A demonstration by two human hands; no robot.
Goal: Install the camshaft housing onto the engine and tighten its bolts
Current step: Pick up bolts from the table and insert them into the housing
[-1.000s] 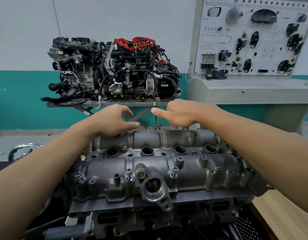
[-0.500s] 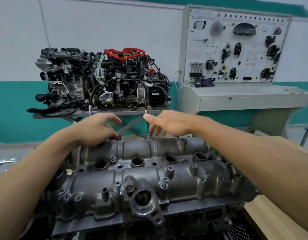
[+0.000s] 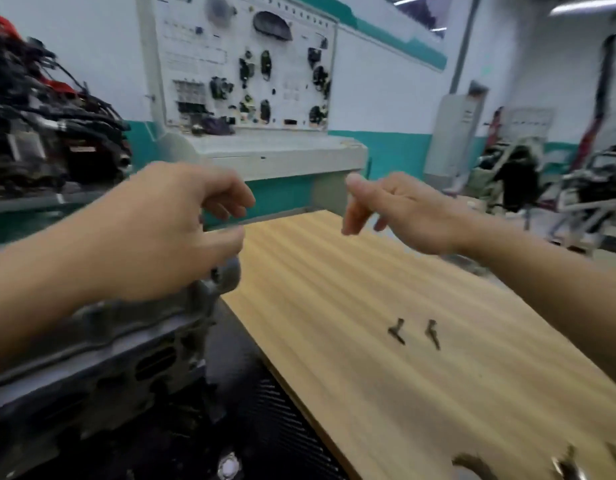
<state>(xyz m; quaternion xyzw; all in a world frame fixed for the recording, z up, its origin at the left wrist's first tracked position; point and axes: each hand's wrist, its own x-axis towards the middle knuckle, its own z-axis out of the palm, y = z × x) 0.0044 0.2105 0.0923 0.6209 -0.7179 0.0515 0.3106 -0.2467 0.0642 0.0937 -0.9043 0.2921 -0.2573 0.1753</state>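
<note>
Camshaft housing [image 3: 195, 299] sits on top of the engine [image 3: 102, 375] at the lower left of the view, its grey cast end reaching toward the wooden table [image 3: 368, 403]. The whole frame is smeared by motion, so the bolts on the housing cannot be made out.

The left hand [image 3: 161, 230] is just above the housing's right end, back of the hand to the camera. Its fingers are curled loosely inward and the thumb lies below them with a gap between; nothing shows in that gap. Whether the heel of the hand touches the casting cannot be told.

The right hand [image 3: 403, 213] hangs in the air over the far edge of the table, well apart from the engine. One fingertip points left, the other fingers droop loosely, and it holds nothing.

Two small dark bolts [image 3: 396, 331] lie side by side on the bare wood, near each other but apart, below the right hand. Blurred metal pieces [image 3: 563, 462] sit at the table's near right corner.

Beside the engine's base is a black perforated surface [image 3: 282, 410]. Behind, a white training board [image 3: 244, 64] with mounted car parts stands on a grey console [image 3: 275, 154], and a second engine [image 3: 39, 126] with black hoses stands at the far left.
</note>
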